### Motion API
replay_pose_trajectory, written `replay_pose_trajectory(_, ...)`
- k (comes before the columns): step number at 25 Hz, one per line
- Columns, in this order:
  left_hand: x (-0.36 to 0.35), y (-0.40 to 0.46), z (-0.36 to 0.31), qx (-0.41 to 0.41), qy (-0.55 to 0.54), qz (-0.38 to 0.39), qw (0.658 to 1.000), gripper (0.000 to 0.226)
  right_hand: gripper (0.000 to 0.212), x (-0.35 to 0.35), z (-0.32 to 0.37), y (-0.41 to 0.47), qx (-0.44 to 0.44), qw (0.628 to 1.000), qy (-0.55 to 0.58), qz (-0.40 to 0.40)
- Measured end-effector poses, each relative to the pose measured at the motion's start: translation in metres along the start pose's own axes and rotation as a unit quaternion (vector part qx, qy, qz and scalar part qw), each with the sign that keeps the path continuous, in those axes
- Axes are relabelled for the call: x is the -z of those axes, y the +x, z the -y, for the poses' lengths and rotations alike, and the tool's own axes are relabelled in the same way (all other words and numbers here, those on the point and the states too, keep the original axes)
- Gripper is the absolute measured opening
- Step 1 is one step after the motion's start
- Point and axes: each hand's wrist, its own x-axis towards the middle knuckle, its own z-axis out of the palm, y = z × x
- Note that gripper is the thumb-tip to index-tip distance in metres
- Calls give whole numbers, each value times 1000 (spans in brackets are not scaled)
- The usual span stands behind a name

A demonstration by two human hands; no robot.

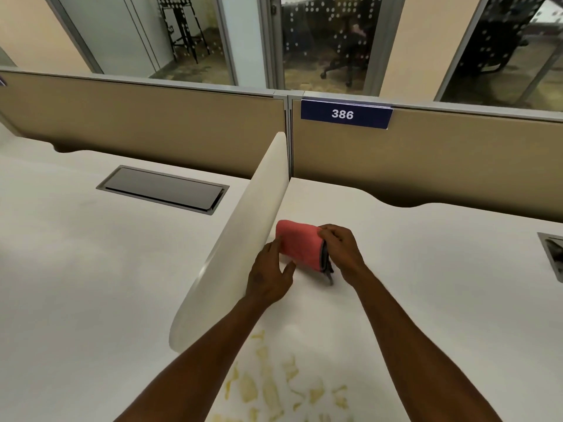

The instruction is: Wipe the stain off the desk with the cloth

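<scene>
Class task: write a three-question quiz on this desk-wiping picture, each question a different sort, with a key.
1. True or false: the cloth lies on the stain.
2. Which hand grips the cloth's grey-edged end? A) left hand B) right hand
3. Fill in: the sign on the partition reads ___.

Key: 1 false: the cloth sits farther back on the desk, beside the divider, and the yellow stain is nearer the person. 2 B. 3 386.
</scene>
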Motion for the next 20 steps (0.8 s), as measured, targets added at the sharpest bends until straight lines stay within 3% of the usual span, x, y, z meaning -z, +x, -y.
replay_pose_trajectory(4,4,-31,-15,-46,-33,18,998,77,18,7,7,-42,-113,973,200,13)
replay_pose_trajectory(9,13,-78,-29,-77,-50,-27,995,66,50,7,9,-98,-184,929,317,44)
replay_pose_trajectory(13,34,-99,-50,-85,-71,14,994,71,45,2,13,-139,-104,951,276,95)
replay_pose_trajectory(16,54,-106,-56,-98,-111,7,989,47,46,8,16,-163,-49,952,272,131)
replay_pose_trajectory(20,81,-119,-57,-55,-131,35,989,23,38,18,16,-196,-16,970,197,144)
